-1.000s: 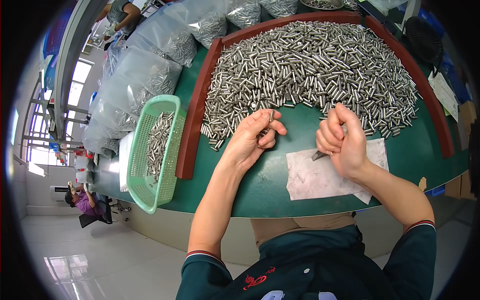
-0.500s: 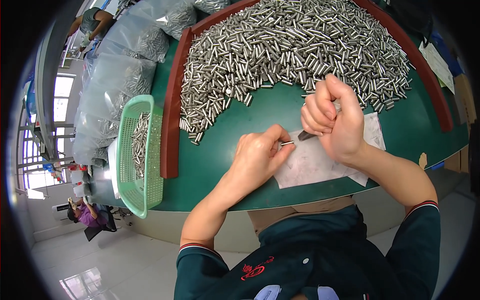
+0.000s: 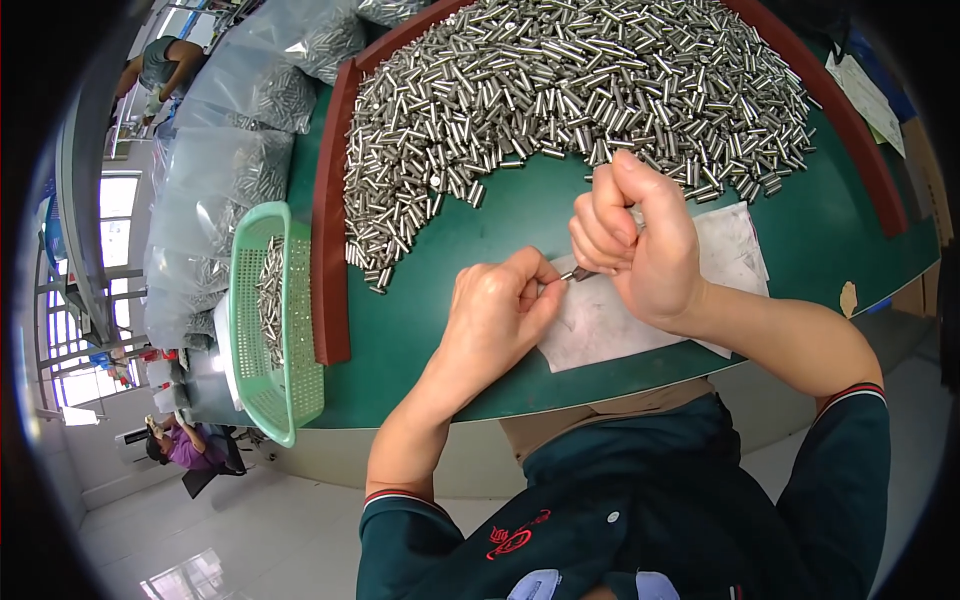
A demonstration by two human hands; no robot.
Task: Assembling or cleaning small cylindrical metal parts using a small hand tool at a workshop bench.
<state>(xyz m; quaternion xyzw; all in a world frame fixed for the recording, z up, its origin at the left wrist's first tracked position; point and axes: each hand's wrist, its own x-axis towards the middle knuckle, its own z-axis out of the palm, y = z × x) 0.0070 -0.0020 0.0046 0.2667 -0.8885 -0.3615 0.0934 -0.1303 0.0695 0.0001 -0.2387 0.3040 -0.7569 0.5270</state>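
Note:
My left hand pinches a short, shiny metal pin between thumb and fingertips, low over a smudged white sheet. Closed in a fist, my right hand grips a dark tool. Only the tool's end shows below the fingers, so its kind stays hidden. That end meets the outer end of the pin, or comes very close to it. Beyond both hands lies a large heap of similar metal pins on the green tabletop.
Dark red rails border the heap. Left of them stands a green plastic basket holding pins. Clear bags of pins line the far left. Papers lie at the right. Two other people are in the left background.
My right hand has moved left and slightly down, bringing the dark tool to the pin. My left hand still pinches the pin. The whole view has shifted slightly.

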